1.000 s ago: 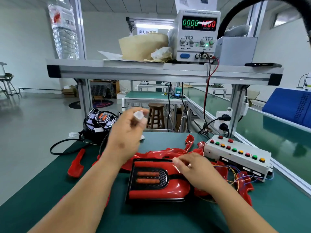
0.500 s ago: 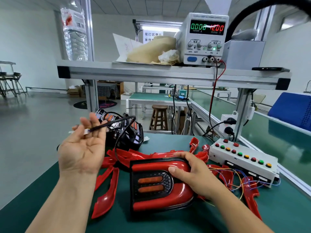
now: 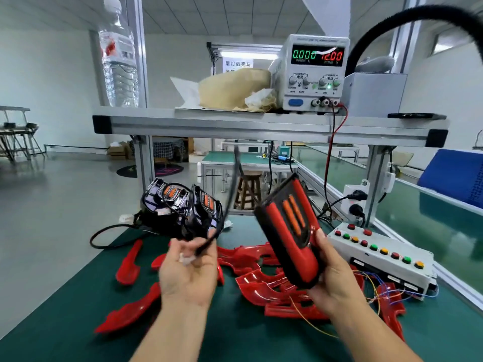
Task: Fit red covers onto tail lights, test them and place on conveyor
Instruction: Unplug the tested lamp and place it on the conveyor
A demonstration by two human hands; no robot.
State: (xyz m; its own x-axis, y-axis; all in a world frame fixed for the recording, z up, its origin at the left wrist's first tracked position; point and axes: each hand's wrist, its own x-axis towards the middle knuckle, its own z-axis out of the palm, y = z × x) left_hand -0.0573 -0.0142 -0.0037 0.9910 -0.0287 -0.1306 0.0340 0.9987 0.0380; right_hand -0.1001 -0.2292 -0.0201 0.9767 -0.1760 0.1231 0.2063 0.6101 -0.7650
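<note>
My right hand (image 3: 337, 278) grips a tail light with its red cover fitted (image 3: 290, 231), lifted off the table and tilted upright, two orange bars showing. My left hand (image 3: 188, 270) holds the light's black cable (image 3: 224, 212) near its white connector (image 3: 187, 258), palm up. Loose red covers (image 3: 251, 280) lie scattered on the green table under both hands. Two uncovered black tail lights (image 3: 180, 207) sit at the back left.
A white test box with coloured buttons (image 3: 379, 254) and loose wires stands at the right. The green conveyor (image 3: 431, 223) runs along the right side. On the shelf above sit a power supply (image 3: 313, 71) reading 12.00, a water bottle (image 3: 119, 56) and paper.
My right hand has lifted the covered tail light off the table and turned it upright. My left hand moved right and inward with the cable and connector.
</note>
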